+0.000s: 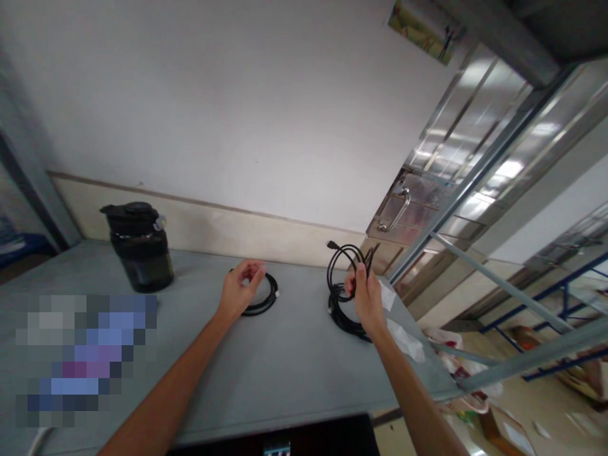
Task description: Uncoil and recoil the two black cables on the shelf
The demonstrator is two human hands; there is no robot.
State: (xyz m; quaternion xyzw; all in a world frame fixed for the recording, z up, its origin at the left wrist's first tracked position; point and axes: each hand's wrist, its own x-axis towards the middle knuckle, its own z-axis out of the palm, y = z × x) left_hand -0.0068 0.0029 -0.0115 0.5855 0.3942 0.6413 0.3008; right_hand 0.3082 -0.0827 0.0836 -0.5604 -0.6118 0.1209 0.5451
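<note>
My right hand point(367, 291) is closed around a looped black cable point(338, 253), held up above the right part of the grey table point(294, 367). Below that hand, more coiled black cable point(344, 323) lies on the tabletop. My left hand point(243, 286) hovers at a second black cable coil point(272, 297) near the middle of the back edge. Its thumb and fingers curve toward each other with a gap between them, and nothing shows in the gap. The fingers cover part of that coil.
A dark bottle point(140, 247) stands at the back left. White tissues point(406, 341) lie at the table's right edge. A metal post point(475, 183) rises on the right, and a dark object point(323, 437) sits at the front edge. A pixelated patch covers the left.
</note>
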